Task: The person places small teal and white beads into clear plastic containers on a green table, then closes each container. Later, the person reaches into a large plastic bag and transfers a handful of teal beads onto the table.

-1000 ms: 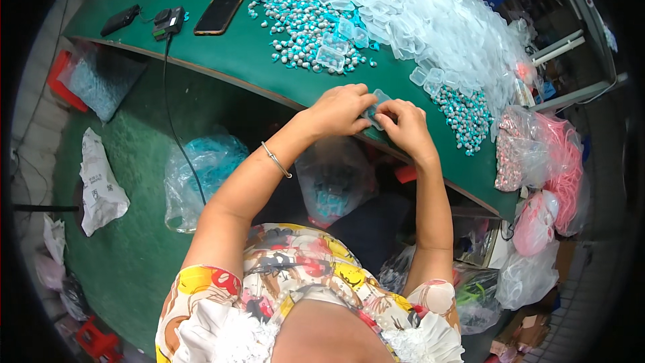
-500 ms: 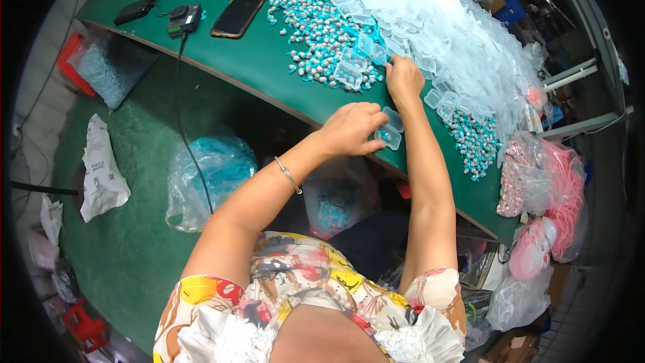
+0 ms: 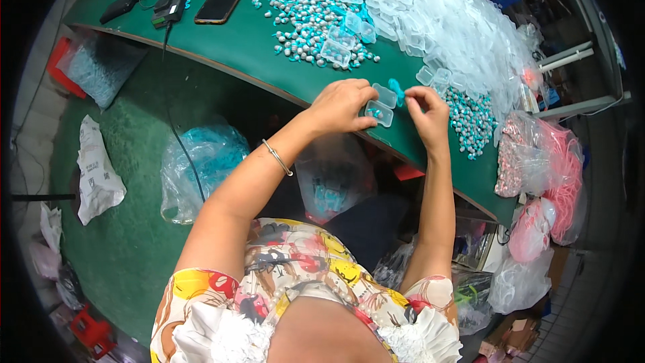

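My left hand [image 3: 341, 105] grips a small clear plastic box [image 3: 385, 96] by its left side, near the table's front edge. The box lies hinged open, and a few small turquoise pieces [image 3: 375, 113] sit in its nearer half. Just to the right, my right hand [image 3: 428, 114] pinches a turquoise bundle [image 3: 396, 92] between thumb and fingertips, close beside the box's far half. The bundle looks like coiled cord, partly blurred. Beyond my hands spreads a heap of small round grey-and-turquoise pieces [image 3: 302, 27], with some clear boxes [image 3: 336, 52] lying on its near end.
A large mound of clear plastic boxes [image 3: 430, 13] covers the far right of the green table [image 3: 269, 70]. A smaller heap of turquoise-and-grey pieces [image 3: 474, 124] lies right of my right hand. A phone [image 3: 222, 1] and a corded black device [image 3: 168, 10] rest at left. Bags of pink cord [image 3: 568, 185] hang right.
My right hand has come back from the near end of the heap toward the box, now with the turquoise bundle in its fingers. My left hand still holds the open box.
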The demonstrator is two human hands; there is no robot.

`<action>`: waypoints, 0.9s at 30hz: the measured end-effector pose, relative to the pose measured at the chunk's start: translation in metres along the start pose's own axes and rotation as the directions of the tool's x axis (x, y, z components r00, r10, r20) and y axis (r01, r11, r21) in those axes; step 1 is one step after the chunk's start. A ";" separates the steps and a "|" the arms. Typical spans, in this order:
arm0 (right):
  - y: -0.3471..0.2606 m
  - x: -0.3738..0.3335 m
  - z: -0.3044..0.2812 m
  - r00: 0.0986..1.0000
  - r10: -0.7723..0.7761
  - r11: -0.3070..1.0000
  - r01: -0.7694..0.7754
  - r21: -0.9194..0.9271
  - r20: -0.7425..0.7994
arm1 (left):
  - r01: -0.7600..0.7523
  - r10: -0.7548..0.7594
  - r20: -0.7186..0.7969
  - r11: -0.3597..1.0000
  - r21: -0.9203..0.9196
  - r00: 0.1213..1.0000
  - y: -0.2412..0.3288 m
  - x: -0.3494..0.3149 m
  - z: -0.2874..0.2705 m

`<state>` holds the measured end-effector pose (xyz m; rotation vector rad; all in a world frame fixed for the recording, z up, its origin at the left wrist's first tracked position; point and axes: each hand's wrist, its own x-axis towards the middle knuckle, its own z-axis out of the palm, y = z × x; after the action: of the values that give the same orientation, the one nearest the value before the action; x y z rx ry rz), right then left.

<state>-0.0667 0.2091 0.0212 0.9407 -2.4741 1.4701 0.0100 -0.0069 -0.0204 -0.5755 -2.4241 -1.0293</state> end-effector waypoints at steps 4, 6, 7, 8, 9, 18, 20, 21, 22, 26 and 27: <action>-0.017 -0.020 0.002 0.980 -0.174 0.982 0.181 -0.063 0.097 | 0.040 -0.040 0.011 0.999 -0.007 0.999 0.001 0.000 -0.003; -0.016 -0.019 0.005 0.965 -0.218 0.969 0.231 -0.083 0.144 | 0.042 -0.042 0.017 0.999 -0.007 0.999 0.001 0.000 -0.005; -0.015 -0.018 0.006 0.959 -0.233 0.963 0.251 -0.098 0.163 | 0.043 -0.043 0.019 0.999 -0.006 0.999 0.001 0.001 -0.005; -0.015 -0.016 0.007 0.952 -0.248 0.956 0.271 -0.113 0.182 | 0.045 -0.045 0.029 0.999 -0.004 0.999 0.001 0.001 -0.005; -0.014 -0.013 0.008 0.934 -0.287 0.938 0.320 -0.138 0.213 | 0.049 -0.049 0.034 0.999 -0.002 0.998 0.001 0.001 -0.005; -0.019 -0.010 0.008 0.886 -0.366 0.871 0.434 -0.231 0.285 | 0.064 -0.064 0.034 0.998 -0.001 0.997 0.003 0.001 -0.005; -0.017 -0.014 0.010 0.933 -0.294 0.919 0.336 -0.205 0.210 | 0.084 -0.083 0.045 0.996 -0.010 0.995 0.004 0.000 -0.005; -0.017 -0.015 0.010 0.937 -0.272 0.927 0.316 -0.200 0.219 | 0.101 -0.100 0.059 0.995 -0.017 0.993 0.006 0.001 -0.007; -0.017 -0.016 0.009 0.941 -0.250 0.935 0.296 -0.196 0.228 | 0.119 -0.117 0.074 0.993 -0.023 0.990 0.007 0.002 -0.008; -0.009 -0.013 0.010 0.933 -0.256 0.928 0.310 -0.207 0.251 | 0.055 -0.055 0.025 0.998 -0.008 0.998 0.000 0.000 -0.004; -0.007 -0.011 0.011 0.953 -0.227 0.936 0.271 -0.227 0.201 | 0.047 -0.047 0.025 0.999 -0.001 0.999 0.000 0.000 -0.003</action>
<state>-0.0514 0.2024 0.0159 1.3174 -2.4625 1.0063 0.0108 -0.0091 -0.0181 -0.5379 -2.4698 -1.0496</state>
